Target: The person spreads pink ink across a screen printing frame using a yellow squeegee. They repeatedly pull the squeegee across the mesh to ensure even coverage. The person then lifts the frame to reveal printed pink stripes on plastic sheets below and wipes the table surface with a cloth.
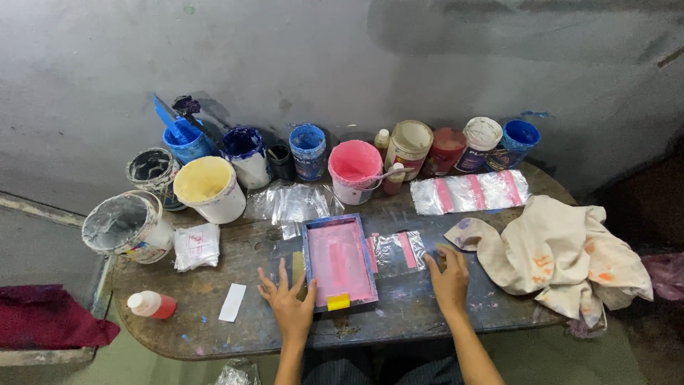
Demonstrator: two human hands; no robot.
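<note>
Left hand point(291, 303) spread flat steadies the pink screen frame point(338, 261) near the tabletop's point(214, 335) front edge; right hand point(449, 278), fingers loosely spread, rests on a plastic sheet point(399, 251). Judged: positioning before printing; alignment needed.

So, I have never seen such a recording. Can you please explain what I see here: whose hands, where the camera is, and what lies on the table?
There is no machine here: a person works with two bare hands, and the single camera sits on that person's head, looking down.

The left hand lies flat, fingers spread, against the left edge of a small blue frame with a pink screen. The right hand rests on the wooden table, fingertips at a clear plastic sheet with a pink stripe. Neither hand grips anything.

Behind stand open paint tubs, among them a pink tub and a yellow tub. A stained cloth lies on the right, a small red bottle on the left.
</note>
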